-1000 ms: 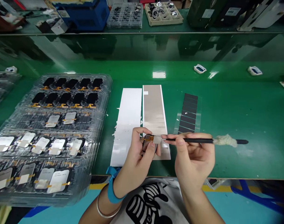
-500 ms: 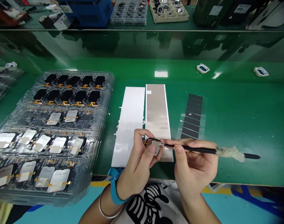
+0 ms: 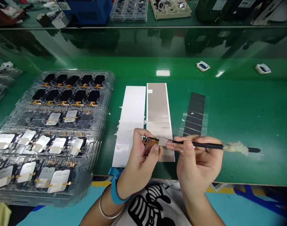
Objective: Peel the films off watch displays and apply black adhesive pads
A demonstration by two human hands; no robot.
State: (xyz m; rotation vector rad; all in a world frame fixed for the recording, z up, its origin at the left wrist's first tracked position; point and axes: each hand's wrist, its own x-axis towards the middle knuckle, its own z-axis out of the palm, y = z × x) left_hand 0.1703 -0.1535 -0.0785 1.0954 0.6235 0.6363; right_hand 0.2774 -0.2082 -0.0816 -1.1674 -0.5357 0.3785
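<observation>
Between the thumb and fingers of my left hand is a small dark-edged screen part with orange flex showing. My right hand grips black tweezers wrapped with pale material near the rear end. At the tweezers' tip, just right of the screen part, is a small pale translucent piece; whether it still touches the part is hard to tell. Both hands are over the lower end of a grey-brown sheet, beside a white sheet.
A stack of clear trays with black and white-backed screen parts fills the left. A strip of dark rectangles lies right of the sheets. Two small white-framed pieces sit farther back, below a shelf with boxes.
The pale piece has come off the face of the screen part toward the right, at the tweezers' tip. My right hand has shifted slightly right, and the part's orange flex now shows.
</observation>
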